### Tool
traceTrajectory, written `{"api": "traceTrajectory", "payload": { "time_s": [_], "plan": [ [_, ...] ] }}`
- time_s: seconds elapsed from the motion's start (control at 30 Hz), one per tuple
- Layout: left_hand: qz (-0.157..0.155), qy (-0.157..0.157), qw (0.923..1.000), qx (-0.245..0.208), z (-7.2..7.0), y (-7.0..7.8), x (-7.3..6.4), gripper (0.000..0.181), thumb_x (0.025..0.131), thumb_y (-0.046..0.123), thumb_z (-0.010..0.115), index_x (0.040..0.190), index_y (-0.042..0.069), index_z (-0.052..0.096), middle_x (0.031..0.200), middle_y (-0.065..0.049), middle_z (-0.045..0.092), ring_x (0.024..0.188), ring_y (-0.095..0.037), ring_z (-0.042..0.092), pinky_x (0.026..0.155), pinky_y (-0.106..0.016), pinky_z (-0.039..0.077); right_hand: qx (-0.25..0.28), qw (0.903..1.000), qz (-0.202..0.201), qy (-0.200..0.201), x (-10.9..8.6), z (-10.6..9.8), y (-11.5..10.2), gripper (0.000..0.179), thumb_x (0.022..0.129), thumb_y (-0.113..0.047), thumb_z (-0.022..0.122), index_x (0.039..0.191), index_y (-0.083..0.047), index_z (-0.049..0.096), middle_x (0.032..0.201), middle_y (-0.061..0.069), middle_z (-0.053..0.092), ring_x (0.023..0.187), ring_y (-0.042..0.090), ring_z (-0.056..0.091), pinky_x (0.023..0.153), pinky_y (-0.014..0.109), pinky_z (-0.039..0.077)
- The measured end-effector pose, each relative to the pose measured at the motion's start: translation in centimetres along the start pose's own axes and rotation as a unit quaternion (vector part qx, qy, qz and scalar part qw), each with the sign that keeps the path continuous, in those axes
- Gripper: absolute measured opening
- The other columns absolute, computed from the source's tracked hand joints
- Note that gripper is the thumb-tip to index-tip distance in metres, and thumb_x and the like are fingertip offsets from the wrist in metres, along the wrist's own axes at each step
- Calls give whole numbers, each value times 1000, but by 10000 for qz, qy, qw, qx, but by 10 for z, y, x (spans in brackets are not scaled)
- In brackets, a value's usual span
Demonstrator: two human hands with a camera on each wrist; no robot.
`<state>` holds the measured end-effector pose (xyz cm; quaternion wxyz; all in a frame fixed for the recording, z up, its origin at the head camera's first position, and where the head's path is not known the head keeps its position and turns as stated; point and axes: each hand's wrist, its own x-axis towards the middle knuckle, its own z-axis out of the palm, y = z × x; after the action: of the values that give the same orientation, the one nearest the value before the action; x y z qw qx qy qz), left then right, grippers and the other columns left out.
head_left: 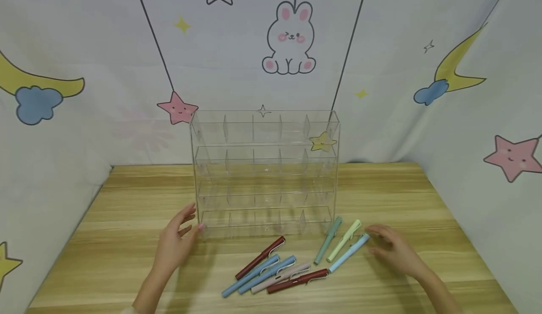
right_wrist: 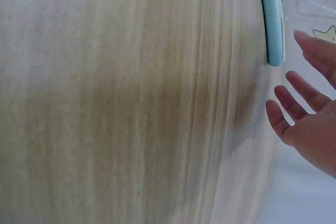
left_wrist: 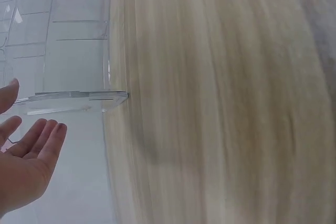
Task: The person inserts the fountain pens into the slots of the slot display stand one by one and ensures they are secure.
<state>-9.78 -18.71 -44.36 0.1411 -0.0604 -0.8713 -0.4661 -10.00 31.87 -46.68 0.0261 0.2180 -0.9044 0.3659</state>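
A clear acrylic organizer [head_left: 267,201] with tiers of small compartments stands upright on the wooden table. At its left front edge is my left hand [head_left: 175,241], fingers apart and relaxed around the side panel [left_wrist: 73,100]; whether the thumb touches it I cannot tell. Beside a light blue pen [head_left: 349,253] hovers my right hand [head_left: 398,253], its fingers loosely bent with nothing between them. Left of that pen lie a pale yellow-green pen [head_left: 344,241] and a green pen [head_left: 328,240]. In the right wrist view, the light blue pen [right_wrist: 272,24] lies just beyond the fingertips.
In front of the organizer lie a dark red pen [head_left: 260,258], two blue pens [head_left: 267,275], a greyish-pink pen [head_left: 280,278] and another dark red pen [head_left: 298,281], some close together. A patterned white cloth [head_left: 237,69] hangs behind and at both sides of the table [head_left: 127,220].
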Motion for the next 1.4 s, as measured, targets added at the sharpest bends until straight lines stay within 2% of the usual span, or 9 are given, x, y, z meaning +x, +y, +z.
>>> {"api": "traceTrajectory", "payload": {
  "time_s": [0.1, 0.2, 0.33, 0.47, 0.57, 0.63, 0.77, 0.9, 1.4],
  "plan": [
    [-247, 119, 9990, -342, 1, 1, 3, 50, 84, 6, 65, 130, -2, 46, 119, -23, 54, 104, -36, 54, 80, -39, 51, 257, 9993, 250, -130, 0, 1, 5, 44, 75, -4, 72, 116, 2, 55, 114, 22, 55, 96, 42, 52, 73, 56, 49],
    [-539, 158, 9972, -502, 1, 3, 5, 47, 85, 8, 64, 128, 0, 48, 120, -20, 55, 104, -31, 56, 80, -30, 52, 361, 9988, 290, -181, 1, 3, 10, 43, 74, -2, 72, 114, 1, 56, 113, 18, 55, 95, 36, 53, 75, 48, 52],
    [-992, 184, 9926, -670, 1, 5, 7, 42, 85, 11, 65, 124, 1, 53, 119, -15, 57, 99, -13, 57, 78, -16, 49, 426, 9986, 244, -184, 4, 5, 13, 41, 73, 0, 71, 112, 1, 58, 111, 15, 55, 94, 26, 52, 75, 37, 53],
    [-1223, 188, 9890, -804, 2, 7, 8, 39, 85, 10, 65, 122, 1, 55, 116, -15, 58, 92, 3, 54, 75, -11, 47, 417, 9985, 182, -291, 7, 6, 13, 38, 75, -4, 71, 110, 0, 59, 111, 16, 55, 96, 29, 53, 78, 40, 52],
    [-1268, 228, 9877, -888, 2, 7, 9, 38, 85, 9, 65, 121, 1, 56, 114, -16, 59, 90, 5, 54, 73, -10, 47, 379, 9984, 160, -396, 9, 8, 12, 34, 76, -3, 70, 109, -1, 60, 110, 15, 55, 98, 33, 52, 80, 47, 49],
    [-1262, 253, 9874, -924, 3, 6, 9, 38, 85, 7, 65, 121, 1, 56, 113, -17, 59, 90, 4, 54, 72, -9, 47, 346, 9981, 152, -478, 11, 8, 12, 33, 77, -2, 69, 108, -2, 61, 110, 13, 54, 101, 28, 51, 83, 48, 47],
    [-1219, 323, 9867, -1029, 4, 4, 9, 37, 84, 4, 65, 120, 0, 56, 111, -18, 60, 89, 3, 55, 71, -9, 48, 310, 9978, 101, -572, 14, 10, 12, 30, 77, 2, 67, 106, -3, 62, 108, 8, 51, 102, 12, 46, 90, 27, 46],
    [-1146, 388, 9862, -1130, 4, 3, 10, 37, 83, 1, 66, 118, -1, 57, 109, -19, 61, 88, 3, 56, 70, -10, 49, 417, 9971, -16, -640, 15, 11, 13, 27, 76, 7, 66, 101, -2, 63, 106, 10, 49, 99, 13, 45, 87, 13, 41],
    [-1089, 359, 9864, -1179, 5, 0, 10, 37, 82, -2, 65, 118, -2, 57, 108, -20, 61, 87, 4, 56, 71, -11, 49, 544, 9939, -197, -943, 12, 6, 20, 19, 76, 1, 68, 92, -9, 64, 97, 8, 56, 91, 11, 50, 79, 18, 45]
  ]
}}
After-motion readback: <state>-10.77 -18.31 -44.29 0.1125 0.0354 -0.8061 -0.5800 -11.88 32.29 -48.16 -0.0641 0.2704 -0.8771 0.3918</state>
